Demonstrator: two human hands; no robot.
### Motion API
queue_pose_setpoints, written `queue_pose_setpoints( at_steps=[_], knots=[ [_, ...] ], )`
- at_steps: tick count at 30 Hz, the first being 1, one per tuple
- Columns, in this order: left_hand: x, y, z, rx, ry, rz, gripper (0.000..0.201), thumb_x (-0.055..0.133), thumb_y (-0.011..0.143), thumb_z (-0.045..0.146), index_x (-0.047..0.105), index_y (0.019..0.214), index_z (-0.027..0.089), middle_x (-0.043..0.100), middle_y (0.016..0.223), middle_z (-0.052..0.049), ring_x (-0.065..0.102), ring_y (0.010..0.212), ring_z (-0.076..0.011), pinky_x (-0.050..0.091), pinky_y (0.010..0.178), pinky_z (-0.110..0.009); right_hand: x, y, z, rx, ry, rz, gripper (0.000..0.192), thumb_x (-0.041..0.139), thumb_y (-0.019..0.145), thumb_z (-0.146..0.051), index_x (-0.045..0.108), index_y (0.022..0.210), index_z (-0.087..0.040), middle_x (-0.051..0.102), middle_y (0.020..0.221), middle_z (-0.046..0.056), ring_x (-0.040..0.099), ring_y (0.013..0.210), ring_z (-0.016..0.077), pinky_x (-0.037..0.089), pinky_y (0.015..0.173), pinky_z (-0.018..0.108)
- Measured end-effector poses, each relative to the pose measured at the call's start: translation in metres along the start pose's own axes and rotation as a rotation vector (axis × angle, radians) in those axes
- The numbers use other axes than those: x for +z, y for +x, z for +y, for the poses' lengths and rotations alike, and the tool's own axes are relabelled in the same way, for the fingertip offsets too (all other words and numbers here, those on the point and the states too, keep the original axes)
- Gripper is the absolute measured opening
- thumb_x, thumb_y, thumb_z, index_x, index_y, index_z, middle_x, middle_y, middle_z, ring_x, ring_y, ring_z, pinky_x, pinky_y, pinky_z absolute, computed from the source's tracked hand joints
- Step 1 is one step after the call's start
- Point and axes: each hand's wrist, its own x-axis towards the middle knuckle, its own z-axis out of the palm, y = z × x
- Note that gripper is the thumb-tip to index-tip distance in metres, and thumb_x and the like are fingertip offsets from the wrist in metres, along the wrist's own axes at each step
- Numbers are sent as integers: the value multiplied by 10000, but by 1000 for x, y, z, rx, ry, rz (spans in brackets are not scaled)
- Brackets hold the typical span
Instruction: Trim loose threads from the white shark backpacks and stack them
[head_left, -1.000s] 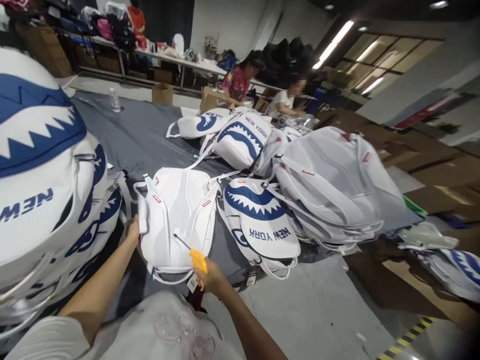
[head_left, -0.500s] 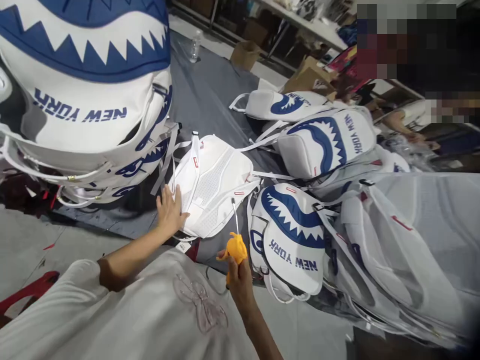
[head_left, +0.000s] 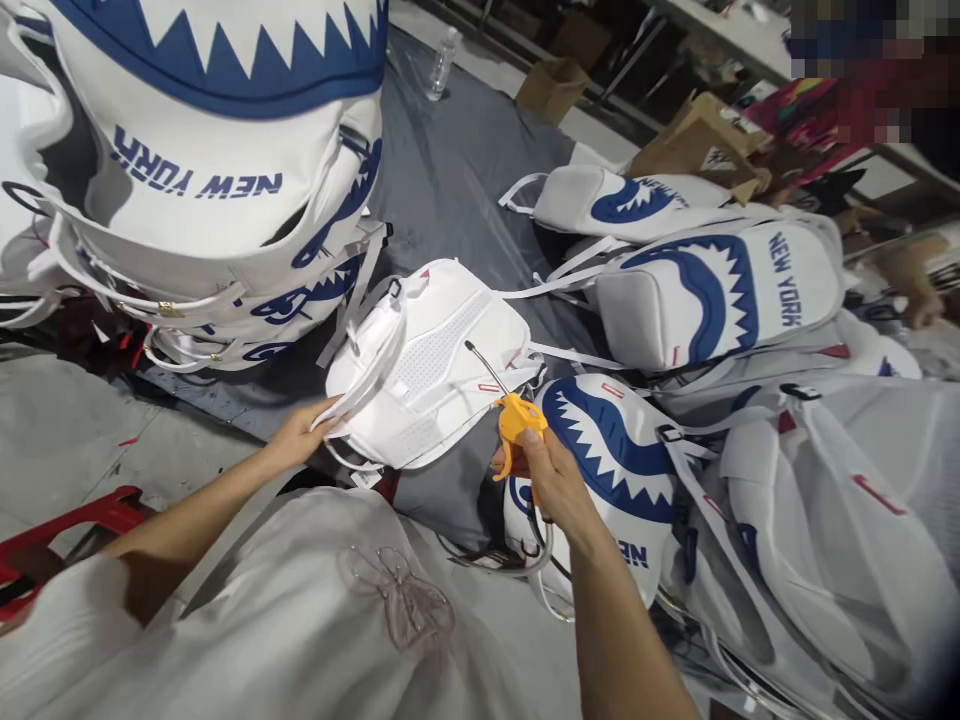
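A white backpack [head_left: 465,325] lies on the grey-covered table with its padded, perforated back panel facing up. My left hand [head_left: 301,432] is closed on one of its shoulder straps [head_left: 375,365] at the left edge, and the strap is raised off the panel. An orange air blow gun [head_left: 517,415] is in my right hand [head_left: 556,478], fingers wrapped round its handle. Its thin metal nozzle points up and left over the back panel. A hose [head_left: 487,568] hangs below the grip. Just right of my right hand sits another white backpack [head_left: 615,445] with a blue shark-mouth print.
Stacked shark-mouth backpacks [head_left: 225,215] rise at the left. More white backpacks [head_left: 795,280] lie along the right side. A plastic bottle [head_left: 442,65] and cardboard boxes [head_left: 553,90] are at the back. A red stool [head_left: 75,540] stands at lower left. Another person's hand [head_left: 926,300] shows far right.
My left hand went from lying spread on the backpack to gripping its strap and lifting it. My right hand moved the blow gun up and right, and its nozzle now tilts left over the panel.
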Motion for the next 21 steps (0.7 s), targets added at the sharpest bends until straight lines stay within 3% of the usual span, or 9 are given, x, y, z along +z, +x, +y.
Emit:
queue_pose_setpoints(
  at_steps=[2,4,6,9,12,15,16,19,21],
  knots=[
    [-19,-17,5,-33,-98,-8,665,650,829,639,663,1322,193,710,1234,-90,665,1146,-307,487,1068,-403,-4,12,-2,10,-66,-74,613,507,823,-825,579,1000,-242,678,737,53,672,675,264,584,643,410],
    [-23,-13,13,-74,-62,48,618,722,781,600,700,1270,223,700,1260,-65,630,1211,-304,444,1117,-381,-2,31,-1,16,-122,-134,577,460,884,-770,555,1065,-230,667,740,49,670,677,256,572,644,390],
    [-16,8,15,-114,-40,202,553,732,782,560,725,1209,209,676,1305,-62,571,1291,-296,384,1168,-373,7,57,3,29,-243,-145,528,415,938,-697,547,1106,-214,656,718,36,660,636,239,547,611,358],
    [-4,45,8,-271,-292,360,534,663,852,577,711,1140,130,723,1171,-130,678,1111,-283,507,1043,-406,25,90,8,65,-493,-50,460,351,1004,-577,559,1109,-181,651,690,33,634,569,209,492,572,311],
    [-7,66,-3,-498,-694,163,549,490,973,573,685,1105,77,748,1010,-181,737,849,-242,604,767,-339,48,97,6,60,-674,-82,448,337,1026,-510,579,1138,-151,666,716,59,638,608,213,473,612,305],
    [-16,74,-10,-714,-833,-31,618,301,1037,528,687,1077,46,749,922,-208,736,757,-228,590,623,-275,66,83,-4,-31,-768,-371,410,418,1005,-510,632,1115,-177,713,848,91,674,792,244,472,709,307],
    [-18,76,-12,-767,-838,-47,638,271,1041,523,684,1083,39,748,896,-212,735,741,-230,586,605,-272,69,79,-8,-45,-785,-390,406,416,1007,-503,637,1120,-181,720,886,98,675,837,251,469,725,306],
    [-19,82,-15,-837,-831,-56,632,285,1037,518,669,1112,22,739,855,-228,728,702,-244,584,591,-293,72,77,-19,-59,-830,-280,440,354,1028,-478,620,1176,-161,719,905,113,671,854,257,461,714,303],
    [-18,85,-16,-833,-806,-69,591,330,1029,507,662,1103,23,733,825,-228,707,645,-238,568,566,-301,72,83,-26,-92,-831,-349,461,357,1028,-507,614,1201,-166,719,908,108,671,842,255,459,702,296]
  ],
)
